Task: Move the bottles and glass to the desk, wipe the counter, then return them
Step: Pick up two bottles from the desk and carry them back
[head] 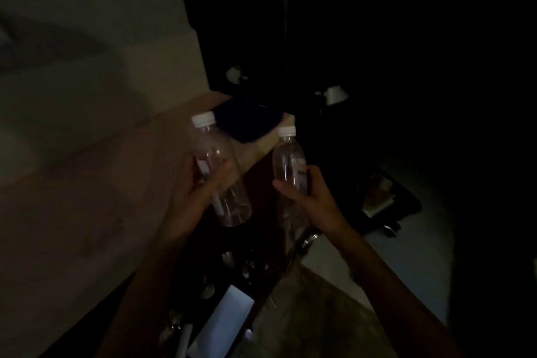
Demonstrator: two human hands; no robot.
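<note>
The left hand [200, 183] grips a clear, white-capped bottle [220, 171] around its middle; the right hand [311, 197] grips a second clear bottle [289, 163] likewise. Both bottles are held in the air, near each other, tilted slightly, above the dim brown counter [87, 197] edge.

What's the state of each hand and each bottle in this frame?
left hand: closed around the left bottle's middle.
right hand: closed around the right bottle's middle.
left bottle: clear, white cap on, held off any surface, top tilted left.
right bottle: clear, white cap on, held off any surface, near upright.
Fill level of either bottle: too dark to tell.
</note>
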